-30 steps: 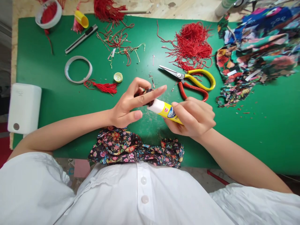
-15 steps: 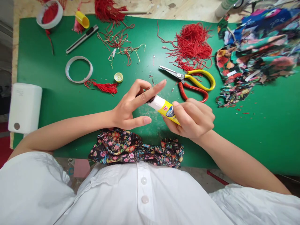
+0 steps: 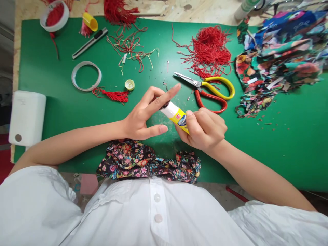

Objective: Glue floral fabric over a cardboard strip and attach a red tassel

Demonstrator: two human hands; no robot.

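Note:
My right hand (image 3: 206, 130) is wrapped round a yellow and white glue stick (image 3: 177, 115), thumb on its label. The stick slants up to the left, its white end at a small dark scrap of cloth (image 3: 165, 105) that is mostly hidden under my left hand (image 3: 145, 114). That hand rests on the green mat with index finger and thumb stretched apart; its other fingers are partly hidden. Yellow- and red-handled scissors (image 3: 196, 83) lie open just beyond my right hand. Nearer to me, a bunched black floral cloth (image 3: 128, 159) lies along the mat's front edge.
Red thread (image 3: 211, 48) is heaped behind the scissors, with floral fabric scraps (image 3: 276, 65) to the right. On the left are a tape ring (image 3: 74, 76), a red tassel (image 3: 116, 95), a small round cap (image 3: 129, 84), a utility knife (image 3: 89, 43) and a white box-shaped device (image 3: 27, 118).
My right hand and the glue stick have shifted slightly to the left, towards my left hand. The left index fingertip has moved a little, while the things on the mat stay put.

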